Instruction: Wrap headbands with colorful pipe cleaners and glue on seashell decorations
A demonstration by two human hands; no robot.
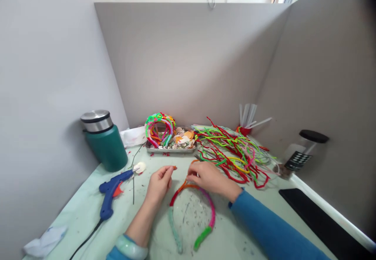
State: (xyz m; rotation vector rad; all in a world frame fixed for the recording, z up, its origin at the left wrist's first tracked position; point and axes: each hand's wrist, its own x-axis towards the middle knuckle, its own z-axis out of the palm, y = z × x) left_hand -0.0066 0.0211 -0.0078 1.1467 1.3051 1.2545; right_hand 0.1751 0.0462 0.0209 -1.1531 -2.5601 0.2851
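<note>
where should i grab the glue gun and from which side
Best by its handle, probably with your left hand, the nearer one, coming from your own side. The glue gun lies on its side, handle and cord towards you, trigger facing right and nozzle pointing away toward the white disc. Keep clear of the nozzle, which may be hot.

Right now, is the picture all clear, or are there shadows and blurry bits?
In the head view, a shadow slants across the right of the back panel, and another falls beside the green bottle; same view, the left hand and right hand look slightly soft, the jar label is too blurry to read, and the upper right corner goes dark.
</note>
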